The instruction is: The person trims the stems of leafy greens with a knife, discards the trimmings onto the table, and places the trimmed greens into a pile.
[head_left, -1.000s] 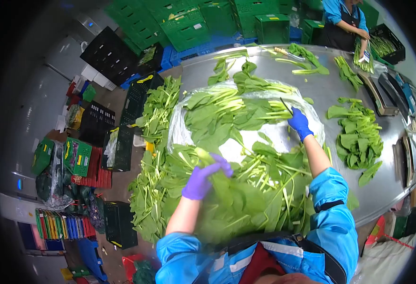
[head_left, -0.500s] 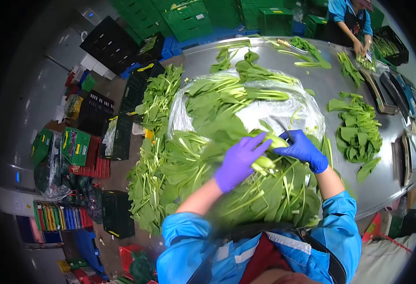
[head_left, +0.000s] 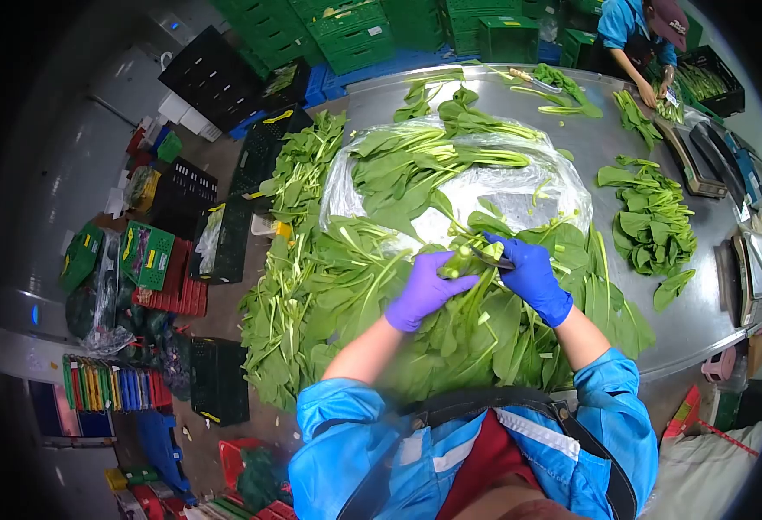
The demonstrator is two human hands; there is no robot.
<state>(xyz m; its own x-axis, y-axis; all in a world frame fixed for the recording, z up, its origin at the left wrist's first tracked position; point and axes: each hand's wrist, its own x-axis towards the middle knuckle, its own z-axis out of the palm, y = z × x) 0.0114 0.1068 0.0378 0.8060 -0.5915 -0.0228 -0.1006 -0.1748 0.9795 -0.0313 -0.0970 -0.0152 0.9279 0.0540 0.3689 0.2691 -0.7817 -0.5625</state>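
In the head view my left hand, in a purple glove, is closed around the stem end of a bunch of leafy greens; its leaves hang toward me. My right hand, in a blue glove, grips a small knife, its dark blade against the cut stems; the handle is hidden in the fingers. Under both hands spreads a large heap of loose greens. Beyond them, more greens lie on clear plastic wrap.
On the right of the metal table lies a row of greens, with scales near the edge. A co-worker handles greens at the far right corner. Dark crates stand left; green crates are stacked behind.
My hands have turned the bunch so its stem ends face up between them. The knife has moved left and down onto the stems. The co-worker leans further into view.
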